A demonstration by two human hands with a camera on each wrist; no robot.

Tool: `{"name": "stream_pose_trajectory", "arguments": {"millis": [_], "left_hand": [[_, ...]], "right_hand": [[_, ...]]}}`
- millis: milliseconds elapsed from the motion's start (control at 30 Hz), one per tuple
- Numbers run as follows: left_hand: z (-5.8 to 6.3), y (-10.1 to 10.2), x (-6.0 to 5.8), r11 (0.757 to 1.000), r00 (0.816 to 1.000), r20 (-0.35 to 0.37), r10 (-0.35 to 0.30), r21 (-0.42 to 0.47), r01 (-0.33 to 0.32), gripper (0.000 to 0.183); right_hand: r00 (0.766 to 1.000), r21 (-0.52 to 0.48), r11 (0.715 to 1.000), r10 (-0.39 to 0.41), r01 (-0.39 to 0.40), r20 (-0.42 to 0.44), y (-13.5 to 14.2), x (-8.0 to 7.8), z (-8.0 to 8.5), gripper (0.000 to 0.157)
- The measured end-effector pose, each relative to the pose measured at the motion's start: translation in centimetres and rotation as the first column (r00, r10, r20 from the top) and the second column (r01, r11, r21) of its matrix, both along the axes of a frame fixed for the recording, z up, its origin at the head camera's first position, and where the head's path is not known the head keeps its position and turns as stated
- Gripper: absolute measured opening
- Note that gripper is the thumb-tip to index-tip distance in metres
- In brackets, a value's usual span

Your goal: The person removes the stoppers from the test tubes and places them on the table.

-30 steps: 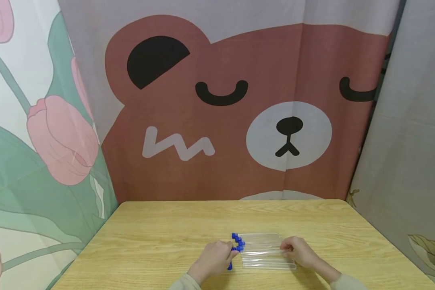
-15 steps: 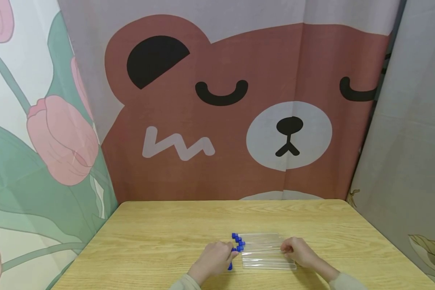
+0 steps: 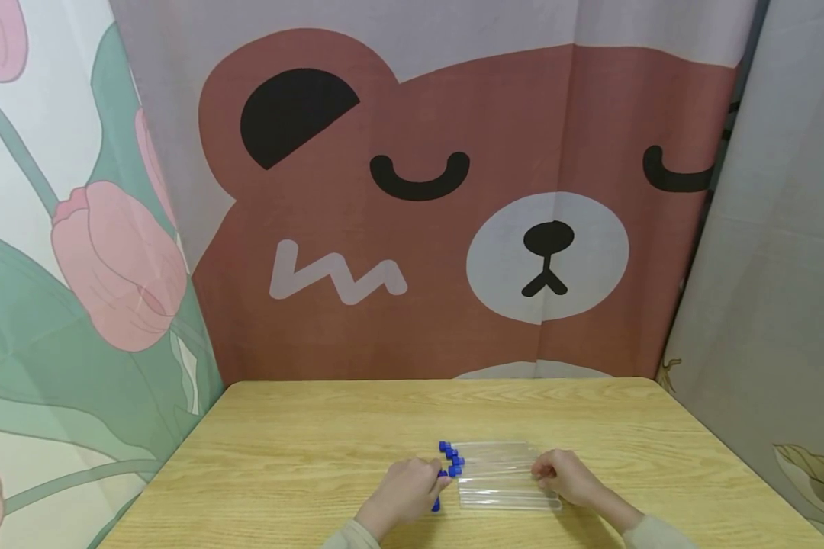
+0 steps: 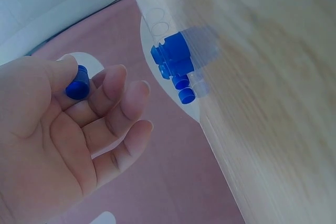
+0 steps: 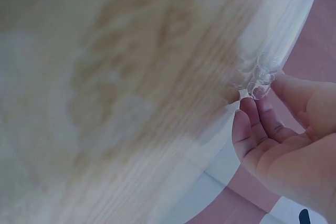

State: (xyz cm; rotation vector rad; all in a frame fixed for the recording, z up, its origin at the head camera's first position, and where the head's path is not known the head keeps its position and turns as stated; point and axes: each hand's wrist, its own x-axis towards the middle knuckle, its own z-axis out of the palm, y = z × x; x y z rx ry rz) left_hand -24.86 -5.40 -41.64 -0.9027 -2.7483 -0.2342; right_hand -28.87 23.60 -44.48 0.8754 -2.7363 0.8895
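Between thumb and index finger my left hand (image 3: 407, 488) pinches a blue cap (image 4: 77, 85); its other fingers are loosely bent. No tube shows on that cap in the left wrist view. My right hand (image 3: 568, 477) pinches the rounded end of a clear plastic tube (image 5: 258, 92) at the right of a row. Several clear tubes (image 3: 497, 451) lie side by side between my hands, the farther ones topped with blue caps (image 3: 457, 461) on their left ends. Nearer the front, clear tubes (image 3: 508, 503) have no caps on them. Which tube the right fingers grip exactly is hard to see.
A separate blue cap (image 3: 436, 505) lies on the wooden table (image 3: 302, 427), just beside the left hand. Behind the table hangs a curtain (image 3: 426, 252) with a bear print, and further printed curtains flank both sides.
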Motion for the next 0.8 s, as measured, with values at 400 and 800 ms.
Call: {"name": "stream_pose_trajectory", "arguments": {"millis": [400,800], "left_hand": [[-0.09,-0.10,-0.18,0.998,1.000,-0.011,-0.006,0.056,0.006,0.020],[0.43,-0.19,-0.56,0.998,0.997,-0.074,-0.029,0.060,0.034,0.018]], "right_hand": [[0.999,-0.051,0.998,-0.036,0.036,0.005,0.10,-0.13,-0.01,0.005],[0.999,-0.069,0.997,-0.044,0.044,0.008,0.08,0.03,0.11,0.003]]}}
